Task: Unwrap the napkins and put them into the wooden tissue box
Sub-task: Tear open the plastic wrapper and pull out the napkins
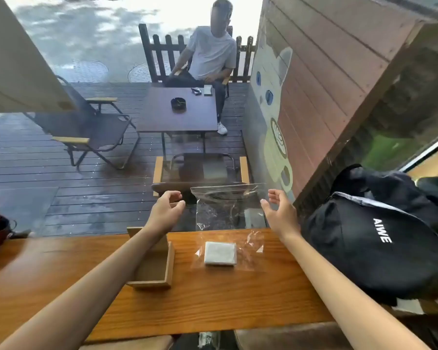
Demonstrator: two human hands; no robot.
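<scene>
Both hands raised above the far edge of the wooden counter [213, 299], fingers loosely curved, grasping nothing; left hand [166, 210] and right hand [280, 213] flanking a clear plastic bag [228, 208] standing between them, contact unclear; napkins [220, 253] lying flat on loose wrap below, well apart from either hand; wooden tissue box [159, 269] just beside, under the left forearm.

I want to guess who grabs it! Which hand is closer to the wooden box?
Left. The left hand hangs just above the open wooden tissue box; the right hand is far off, across the white napkin stack.
</scene>
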